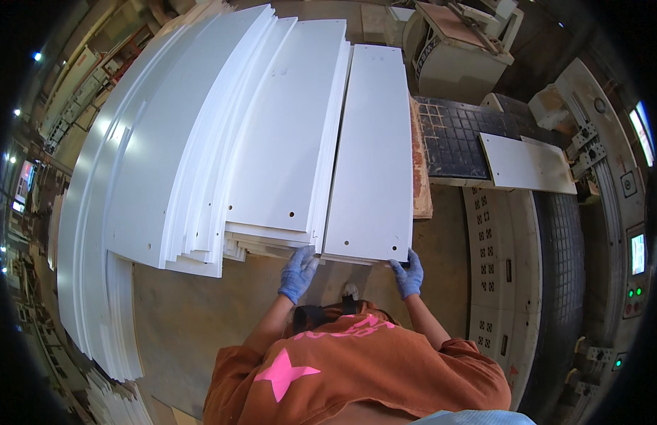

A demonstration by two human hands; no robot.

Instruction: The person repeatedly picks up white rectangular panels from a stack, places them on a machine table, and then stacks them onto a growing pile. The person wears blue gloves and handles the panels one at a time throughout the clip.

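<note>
A long white panel (373,149) with drilled holes near its ends lies on top of the right-hand stack. My left hand (299,273), in a blue work glove, touches the near end of the stacks, just left of this panel's corner. Part of its fingers is hidden, so its hold is unclear. At the panel's right near corner, my right hand (408,275), gloved alike, has its thumb at the end edge and its fingers around the side. Close on the left stands a second stack topped by a wider white panel (286,122), also drilled.
More stacked white panels (164,133) fan out leftward. A worn wooden board (421,159) shows under the right stack. Farther right, a smaller white panel (527,162) rests on a machine's black gridded bed (450,138). A lit control panel (637,254) stands at the right rim.
</note>
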